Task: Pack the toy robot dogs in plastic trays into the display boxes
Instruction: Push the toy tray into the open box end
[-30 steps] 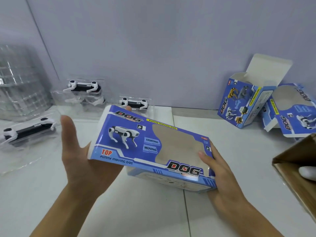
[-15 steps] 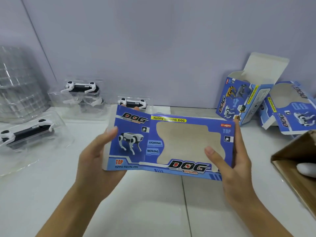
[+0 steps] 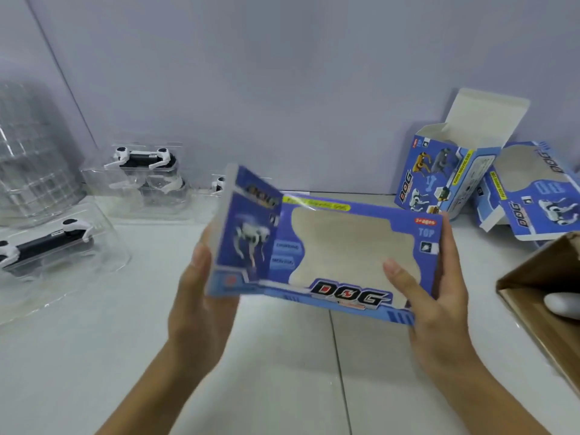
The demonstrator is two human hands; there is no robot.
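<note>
Far left of both grips, against the wall: stack of clear trays (image 3: 29, 158). Left of the left grip, on the white surface (image 3: 282, 372): toy robot dog in a plastic tray (image 3: 47, 243), nearest the edge; further back, a second trayed dog (image 3: 142, 160); a third trayed dog (image 3: 219, 184), mostly hidden behind the raised box panel.

Left hand (image 3: 201, 306) curled round the left end of the flat display box (image 3: 326, 255), fingers behind the card, thumb along its edge; left panel of the box folded up toward the camera and blurred. Right hand (image 3: 439, 296) pinching the right end, thumb on the printed front beside the window cut-out, fingers behind. Box held between the two grips, above the surface, tilted with its front face up.

Right of the right grip, by the wall: opened display box (image 3: 445, 180) standing with its flap up; beside it another display box (image 3: 533, 196) lying down. Nearest right edge: brown cardboard carton (image 3: 546, 296), something white inside
</note>
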